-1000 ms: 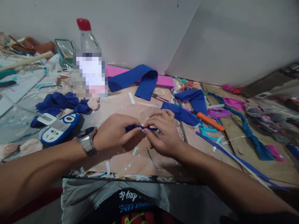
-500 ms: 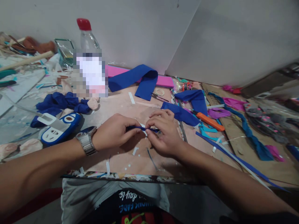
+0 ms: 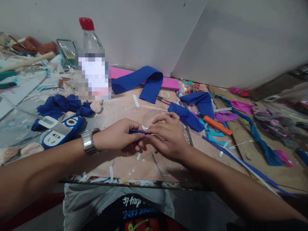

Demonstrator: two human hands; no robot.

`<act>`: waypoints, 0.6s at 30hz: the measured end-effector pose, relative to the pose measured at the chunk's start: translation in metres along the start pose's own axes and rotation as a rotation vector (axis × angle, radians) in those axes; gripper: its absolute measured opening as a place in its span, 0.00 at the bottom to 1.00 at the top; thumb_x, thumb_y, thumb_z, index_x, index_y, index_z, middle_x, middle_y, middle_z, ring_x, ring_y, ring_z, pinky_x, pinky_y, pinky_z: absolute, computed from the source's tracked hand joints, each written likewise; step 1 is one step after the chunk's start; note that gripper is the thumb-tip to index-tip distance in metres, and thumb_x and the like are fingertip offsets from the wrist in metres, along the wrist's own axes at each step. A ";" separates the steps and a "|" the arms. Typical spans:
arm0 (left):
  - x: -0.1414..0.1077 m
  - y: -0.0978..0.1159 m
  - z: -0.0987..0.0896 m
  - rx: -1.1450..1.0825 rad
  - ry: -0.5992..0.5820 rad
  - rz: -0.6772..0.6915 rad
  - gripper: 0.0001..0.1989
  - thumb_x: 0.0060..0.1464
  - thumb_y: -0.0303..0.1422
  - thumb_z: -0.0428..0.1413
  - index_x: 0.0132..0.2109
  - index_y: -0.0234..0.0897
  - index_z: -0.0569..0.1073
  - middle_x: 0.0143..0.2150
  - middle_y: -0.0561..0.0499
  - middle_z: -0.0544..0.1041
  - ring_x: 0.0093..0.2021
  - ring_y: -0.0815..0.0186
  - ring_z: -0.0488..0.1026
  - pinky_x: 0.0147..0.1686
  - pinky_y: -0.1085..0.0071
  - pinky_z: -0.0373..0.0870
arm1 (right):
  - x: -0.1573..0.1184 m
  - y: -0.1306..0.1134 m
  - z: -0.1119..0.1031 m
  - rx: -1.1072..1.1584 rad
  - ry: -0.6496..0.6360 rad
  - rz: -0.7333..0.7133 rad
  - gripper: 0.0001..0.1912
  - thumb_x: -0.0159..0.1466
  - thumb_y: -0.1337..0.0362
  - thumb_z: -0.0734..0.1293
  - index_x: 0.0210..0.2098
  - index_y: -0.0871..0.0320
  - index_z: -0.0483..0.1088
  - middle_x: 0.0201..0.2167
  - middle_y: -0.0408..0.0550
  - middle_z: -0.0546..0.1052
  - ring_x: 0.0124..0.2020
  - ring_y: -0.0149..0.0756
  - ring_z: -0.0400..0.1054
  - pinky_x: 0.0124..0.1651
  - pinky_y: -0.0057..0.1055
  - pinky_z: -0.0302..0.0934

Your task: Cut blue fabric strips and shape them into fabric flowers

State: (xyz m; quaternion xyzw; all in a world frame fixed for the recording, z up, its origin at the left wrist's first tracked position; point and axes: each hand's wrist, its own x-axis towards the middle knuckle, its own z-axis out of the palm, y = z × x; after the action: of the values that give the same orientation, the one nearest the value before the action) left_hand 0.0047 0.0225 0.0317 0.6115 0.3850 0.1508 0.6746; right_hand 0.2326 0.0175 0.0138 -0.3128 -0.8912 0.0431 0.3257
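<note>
On the dark shirt (image 3: 101,221), white script (image 3: 135,201) is printed, of which "day is" can be read. Beneath it, blue capitals (image 3: 143,212) are only partly legible, the last word seemingly "FADE". Yellow-green strokes (image 3: 131,227) are cut off lower down. The bottle (image 3: 91,41) is masked by blurred squares below its neck.

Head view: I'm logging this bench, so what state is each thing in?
Narrow blue strip: held
Left hand: pinching strip
Right hand: fingertips closed at strip
Bottle: upright, red cap on
Watch: being worn
Back blue band: folded over
Dark blue cloth: bunched
Orange tool: lying flat
Socket block: front outlet unplugged
</note>
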 end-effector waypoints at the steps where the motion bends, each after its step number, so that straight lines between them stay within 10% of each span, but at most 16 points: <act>1: 0.000 0.000 0.000 -0.020 -0.007 -0.016 0.16 0.66 0.42 0.58 0.40 0.32 0.79 0.35 0.45 0.83 0.29 0.68 0.79 0.23 0.77 0.70 | 0.000 0.000 0.000 -0.002 -0.002 -0.007 0.03 0.69 0.62 0.71 0.42 0.51 0.79 0.35 0.41 0.84 0.47 0.42 0.74 0.60 0.50 0.49; 11: 0.002 -0.003 -0.007 -0.227 -0.036 0.007 0.13 0.64 0.39 0.62 0.35 0.32 0.77 0.32 0.47 0.82 0.31 0.69 0.80 0.37 0.71 0.76 | 0.000 0.000 -0.004 -0.067 0.021 -0.042 0.03 0.70 0.64 0.71 0.41 0.50 0.78 0.36 0.39 0.85 0.47 0.41 0.74 0.62 0.51 0.48; 18: 0.000 -0.007 -0.004 0.469 0.290 0.330 0.11 0.65 0.37 0.58 0.41 0.38 0.83 0.36 0.50 0.85 0.35 0.66 0.80 0.36 0.72 0.70 | -0.001 -0.001 0.000 -0.064 0.042 0.050 0.02 0.68 0.64 0.72 0.40 0.50 0.78 0.35 0.39 0.85 0.47 0.42 0.75 0.62 0.51 0.47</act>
State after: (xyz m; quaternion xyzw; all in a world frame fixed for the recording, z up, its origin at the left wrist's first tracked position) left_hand 0.0002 0.0238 0.0248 0.7765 0.3973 0.2509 0.4198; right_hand 0.2324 0.0165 0.0135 -0.3459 -0.8770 0.0160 0.3332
